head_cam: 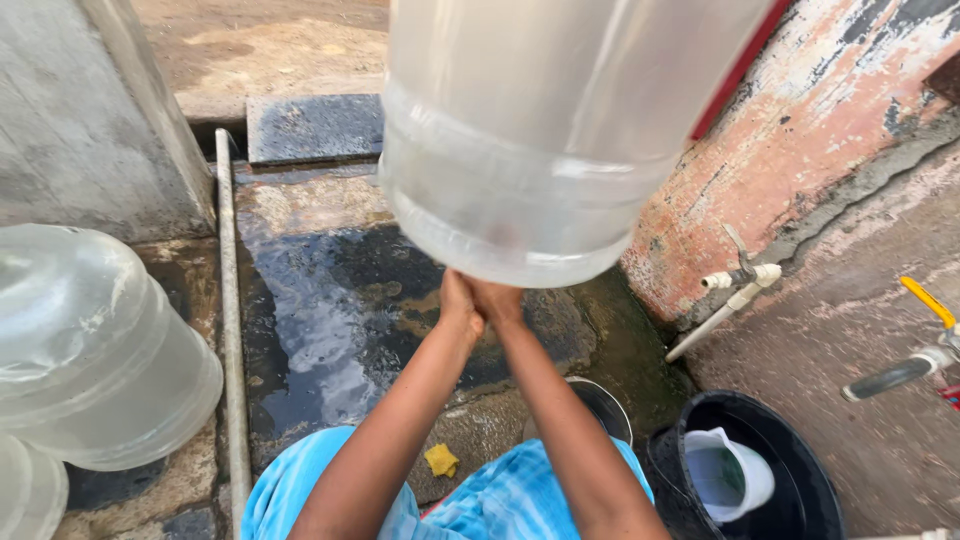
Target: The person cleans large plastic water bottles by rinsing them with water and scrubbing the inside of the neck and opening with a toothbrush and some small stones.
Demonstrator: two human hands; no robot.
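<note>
The big clear water jug [540, 140] tilts overhead, long axis running far-upward; left hand [458, 305] and right hand [497, 300] clamp together under it.

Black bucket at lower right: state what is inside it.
Inside the black bucket sits a white plastic jug holding some water. The bucket's bottom is dark and partly covered, so nothing else can be told.

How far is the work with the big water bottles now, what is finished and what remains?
Done: cannot tell; two clear bottles lie on their sides at the left. In hand: both hands, left hand and right hand, hold up a large clear bottle above the wet ground. Left: the black bucket still holds a white jug.
</note>
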